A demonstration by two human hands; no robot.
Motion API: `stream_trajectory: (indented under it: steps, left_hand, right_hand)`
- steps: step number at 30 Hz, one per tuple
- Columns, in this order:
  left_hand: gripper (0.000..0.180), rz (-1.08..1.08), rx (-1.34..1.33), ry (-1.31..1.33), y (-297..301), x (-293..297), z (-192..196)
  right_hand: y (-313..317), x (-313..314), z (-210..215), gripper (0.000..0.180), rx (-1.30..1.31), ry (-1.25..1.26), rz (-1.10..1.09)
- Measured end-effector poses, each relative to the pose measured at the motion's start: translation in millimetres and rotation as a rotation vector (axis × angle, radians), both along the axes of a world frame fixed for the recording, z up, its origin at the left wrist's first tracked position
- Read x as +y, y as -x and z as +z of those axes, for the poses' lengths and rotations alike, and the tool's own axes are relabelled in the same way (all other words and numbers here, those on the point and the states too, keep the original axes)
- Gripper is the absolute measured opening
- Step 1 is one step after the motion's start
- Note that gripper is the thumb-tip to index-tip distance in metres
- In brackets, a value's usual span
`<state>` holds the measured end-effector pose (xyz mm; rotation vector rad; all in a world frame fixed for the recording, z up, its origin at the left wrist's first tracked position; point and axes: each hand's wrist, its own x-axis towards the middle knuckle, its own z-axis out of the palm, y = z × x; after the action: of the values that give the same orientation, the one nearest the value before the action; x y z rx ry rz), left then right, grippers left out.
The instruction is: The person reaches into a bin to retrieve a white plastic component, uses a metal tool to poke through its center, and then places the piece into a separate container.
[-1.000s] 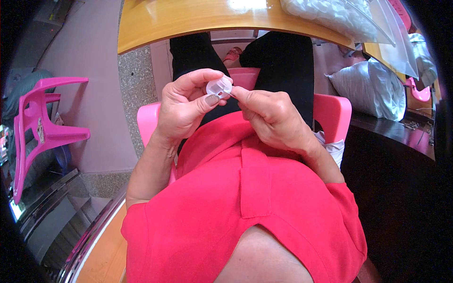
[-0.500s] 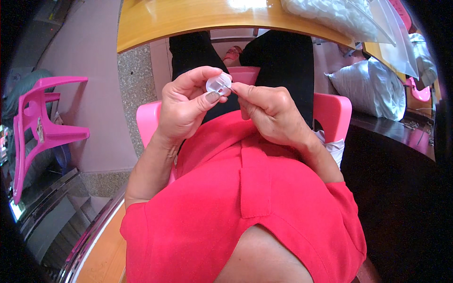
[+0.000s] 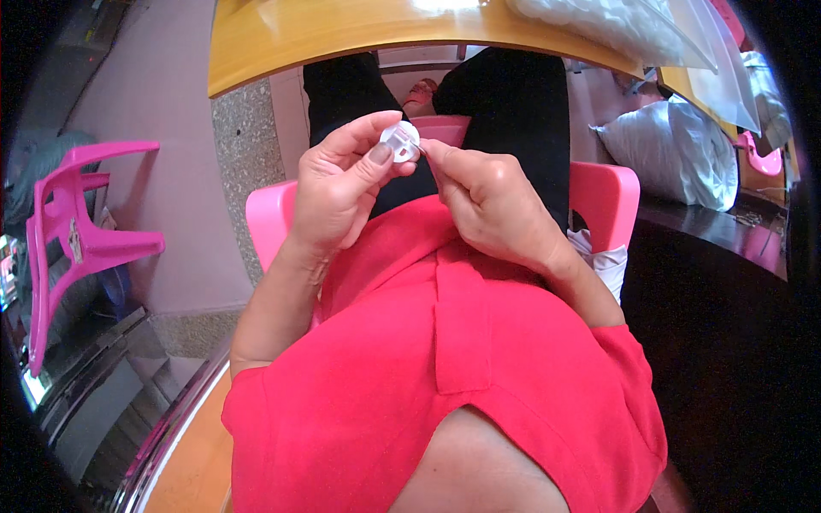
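between both hands, above the lap: small white plastic disc (image 3: 400, 141) pinched in left hand (image 3: 342, 192) fingertips; right hand (image 3: 492, 209) fingertips closed at its right edge. probably fitting or threading; next calls for steadiness.

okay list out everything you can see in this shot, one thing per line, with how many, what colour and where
plastic part: one, white, small and round, pinched between both hands at centre top
table: one, yellow-orange, across the top edge
clear bags: at least two, see-through with pale contents, on the table at top right
white sack: one, at right beside the table
pink chair: one, under the person, back showing either side of the body
pink stool: one, at left on the floor
red shirt: one, on the person, lower centre
left hand: one, thumb and fingers on the part
right hand: one, fingertips at the part's right edge
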<state>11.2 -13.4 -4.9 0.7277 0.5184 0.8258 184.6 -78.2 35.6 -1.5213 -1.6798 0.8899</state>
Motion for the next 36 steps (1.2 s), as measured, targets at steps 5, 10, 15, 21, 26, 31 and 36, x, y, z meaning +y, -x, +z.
stream_trajectory:
  steps: [5, 10, 15, 21, 26, 31, 36]
  left_hand:
    - [0.028, 0.004, -0.009, 0.051, 0.0, 0.1, 2.0]
    - [0.028, -0.003, -0.001, 0.027, -0.6, -0.7, -0.9]
    - [0.028, 0.008, 0.004, 0.024, -2.1, -2.4, 0.4]
    - [0.028, 0.013, 0.006, 0.007, -3.1, -2.9, 0.0]
    - [0.028, 0.011, 0.008, 0.005, -3.1, -3.0, 0.9]
    - [0.028, 0.013, 0.014, -0.023, -3.9, -3.4, -2.0]
    - [0.026, 0.024, 0.061, -0.055, -4.9, -5.3, -2.2]
  right_hand:
    - [-1.1, -2.3, -2.4, 0.032, -0.193, -0.123, 0.022]
    - [-1.6, -3.4, -0.9, 0.034, -0.248, -0.115, 0.047]
    - [-1.7, -4.0, -0.3, 0.031, -0.261, -0.099, 0.046]
    - [-3.0, -4.2, -0.2, 0.034, -0.279, -0.119, 0.045]
    - [-0.7, -5.7, 3.6, 0.035, -0.384, -0.066, 0.038]
    - [0.4, -5.0, 4.4, 0.038, -0.464, -0.074, 0.061]
    - [1.2, -3.9, 5.4, 0.019, -0.550, -0.085, 0.094]
